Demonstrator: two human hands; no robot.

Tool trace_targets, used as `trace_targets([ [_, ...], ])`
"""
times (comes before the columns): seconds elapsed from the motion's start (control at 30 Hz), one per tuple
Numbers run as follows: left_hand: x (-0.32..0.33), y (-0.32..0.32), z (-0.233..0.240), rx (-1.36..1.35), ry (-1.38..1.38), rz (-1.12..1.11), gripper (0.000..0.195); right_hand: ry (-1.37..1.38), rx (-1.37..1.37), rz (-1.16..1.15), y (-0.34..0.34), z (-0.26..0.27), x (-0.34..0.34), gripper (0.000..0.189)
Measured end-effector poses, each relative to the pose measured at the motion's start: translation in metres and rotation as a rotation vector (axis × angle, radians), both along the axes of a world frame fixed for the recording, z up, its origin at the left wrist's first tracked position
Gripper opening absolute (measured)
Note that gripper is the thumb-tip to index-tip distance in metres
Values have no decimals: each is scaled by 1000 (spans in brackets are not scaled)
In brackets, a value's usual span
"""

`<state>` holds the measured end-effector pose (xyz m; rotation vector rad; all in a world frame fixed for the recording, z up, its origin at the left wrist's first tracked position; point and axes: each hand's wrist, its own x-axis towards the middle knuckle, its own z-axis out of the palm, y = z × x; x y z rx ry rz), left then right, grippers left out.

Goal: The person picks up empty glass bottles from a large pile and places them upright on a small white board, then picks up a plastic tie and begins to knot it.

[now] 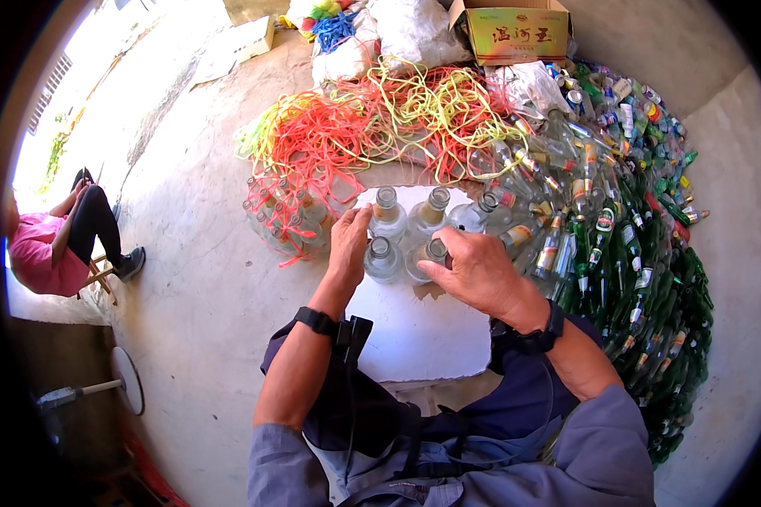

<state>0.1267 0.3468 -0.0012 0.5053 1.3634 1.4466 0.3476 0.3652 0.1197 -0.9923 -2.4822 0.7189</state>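
Several clear glass bottles (383, 260) stand upright in two rows on a white board (425, 336) in front of me. The fingers and thumb of my right hand (485, 272) are around the neck of the near right bottle (432, 256). My left hand (350, 244) is at the left side of the group, beside the far left bottle (387, 215). Its fingers are close together, and whether they touch the glass is hidden. Left of the board, a bundle of clear bottles (288, 218) stands on the floor with red strapping around it.
Tangled red and yellow plastic strapping (406, 120) lies beyond the board. A large heap of green and clear glass bottles (615, 272) rises close on my right, with plastic bottles and cans (640, 120) behind. A cardboard box (517, 35) stands at the back. A person (51, 247) sits at far left.
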Motion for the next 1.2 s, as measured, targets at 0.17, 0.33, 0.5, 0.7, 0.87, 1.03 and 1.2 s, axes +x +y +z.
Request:
trace_targets([
  [0.17,1,-1,4,9,35,8,36,-79,-118,23,11,16,55,36],
  [0.33,-5,-5,3,62,40,-69,36,-91,-229,-228,49,40,141,28],
  [0.5,-15,-4,-17,144,263,-153,30,-236,-202,-478,98,20,243,28],
  [0.7,-12,-5,-6,160,316,-202,34,-300,-680,-641,94,-143,320,30],
  [0.87,-8,-7,1,91,410,-203,36,-147,-899,-687,52,-295,315,34],
  [1.03,-3,-5,11,-16,122,-109,37,-271,-867,-746,37,-370,287,39],
  [1.2,0,6,22,-124,-108,-86,30,-262,-677,-796,45,-392,277,43],
])
